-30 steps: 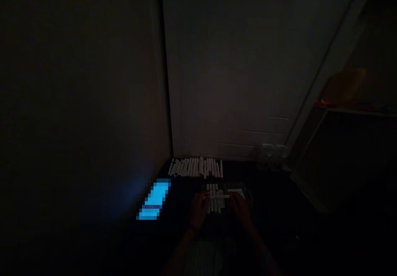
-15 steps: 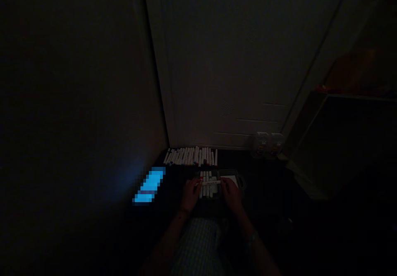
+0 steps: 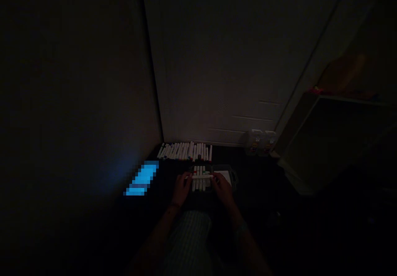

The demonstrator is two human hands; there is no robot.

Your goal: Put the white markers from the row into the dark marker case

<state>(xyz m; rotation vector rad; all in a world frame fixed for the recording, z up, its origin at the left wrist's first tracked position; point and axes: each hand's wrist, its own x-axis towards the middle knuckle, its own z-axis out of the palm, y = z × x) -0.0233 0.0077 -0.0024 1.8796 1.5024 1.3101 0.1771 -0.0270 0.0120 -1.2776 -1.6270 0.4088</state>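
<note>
The room is very dark. My left hand (image 3: 181, 188) and my right hand (image 3: 223, 188) together hold one white marker (image 3: 202, 177) crosswise, each pinching an end. Below it lie a few white markers (image 3: 198, 184) side by side in a dark open case (image 3: 231, 177). A longer row of white markers (image 3: 186, 151) lies on the dark floor by the wall, beyond my hands.
A glowing blue screen (image 3: 141, 179) lies on the floor to the left. Two small clear containers (image 3: 259, 142) stand by the wall at right. A dark cabinet (image 3: 335, 143) rises on the right. A striped cloth over my lap (image 3: 189, 243) fills the near foreground.
The view has shifted, so everything sits higher and further left in the picture. My hands keep the same grip on the crosswise marker over the case.
</note>
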